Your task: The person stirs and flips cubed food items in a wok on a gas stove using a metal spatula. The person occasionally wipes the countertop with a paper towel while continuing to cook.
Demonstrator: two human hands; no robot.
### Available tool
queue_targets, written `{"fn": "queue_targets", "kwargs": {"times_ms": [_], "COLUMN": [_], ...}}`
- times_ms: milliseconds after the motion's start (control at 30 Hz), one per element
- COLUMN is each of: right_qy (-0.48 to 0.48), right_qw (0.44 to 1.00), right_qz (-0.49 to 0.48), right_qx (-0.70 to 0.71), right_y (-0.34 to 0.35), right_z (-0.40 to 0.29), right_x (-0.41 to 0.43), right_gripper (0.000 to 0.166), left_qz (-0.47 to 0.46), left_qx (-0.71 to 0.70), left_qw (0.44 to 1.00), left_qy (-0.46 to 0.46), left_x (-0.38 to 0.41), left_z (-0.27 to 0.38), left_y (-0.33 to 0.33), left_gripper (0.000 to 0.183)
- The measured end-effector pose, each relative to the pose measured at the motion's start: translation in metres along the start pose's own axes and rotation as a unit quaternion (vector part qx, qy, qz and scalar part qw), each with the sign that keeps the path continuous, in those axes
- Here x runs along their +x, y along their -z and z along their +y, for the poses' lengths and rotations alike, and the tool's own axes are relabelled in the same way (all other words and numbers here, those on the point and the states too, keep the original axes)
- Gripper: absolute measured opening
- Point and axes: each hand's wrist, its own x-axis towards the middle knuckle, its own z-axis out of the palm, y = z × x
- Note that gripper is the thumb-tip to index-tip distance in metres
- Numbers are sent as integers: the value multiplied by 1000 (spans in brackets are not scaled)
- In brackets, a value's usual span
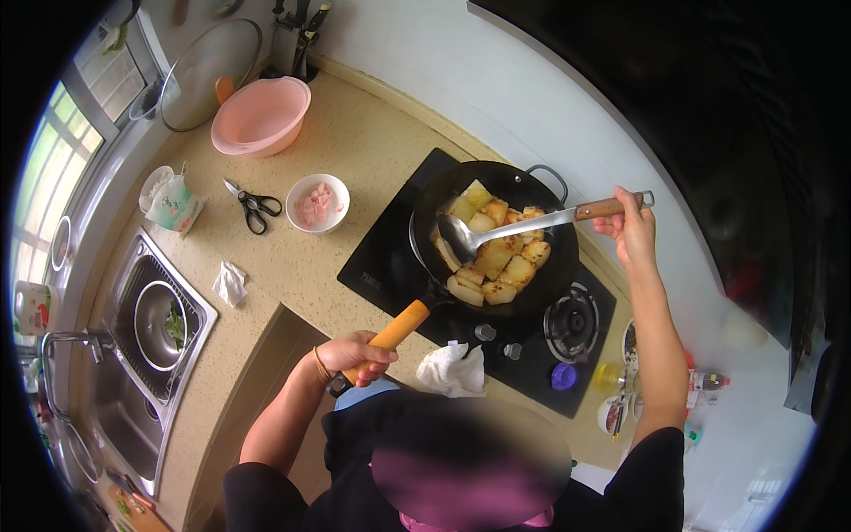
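A black wok sits over the left burner of the gas hob. My left hand grips its orange handle. Browned, pale chunks of food, which look like potato slices, lie inside the wok. My right hand holds a metal spatula by the wooden part of its handle. The spatula's blade rests among the chunks on the wok's left side; part of the food is hidden beneath it.
The black glass hob has a bare right burner. A crumpled white cloth lies at its front edge. Leftward are a white bowl of pink meat pieces, scissors, a pink basin and a steel sink. Sauce bottles stand right.
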Motion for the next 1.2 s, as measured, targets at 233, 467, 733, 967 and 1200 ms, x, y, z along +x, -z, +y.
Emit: {"fn": "queue_targets", "kwargs": {"times_ms": [233, 467, 733, 967, 1200], "right_qy": [27, 112, 24, 64, 124], "right_qw": [999, 993, 998, 994, 987], "right_qz": [19, -18, -57, -84, -100], "right_qx": [-23, -34, 8, -9, -21], "right_y": [17, 13, -9, -32, -26], "right_z": [6, -3, -10, 12, 10], "right_x": [5, -18, -41, -51, -63], "right_gripper": [25, 22, 23, 21, 19], "left_qz": [-2, -2, -1, 8, 13], "left_qx": [-5, -13, -9, -29, -14], "left_qw": [1000, 1000, 1000, 1000, 1000], "left_qy": [-5, -6, 2, 3, 10], "left_x": [-3, -3, -1, 0, -3], "left_z": [3, 3, 2, -2, 6], "left_y": [-6, -7, -4, -2, -8], "left_gripper": [32, 31, 33, 24, 32]}}
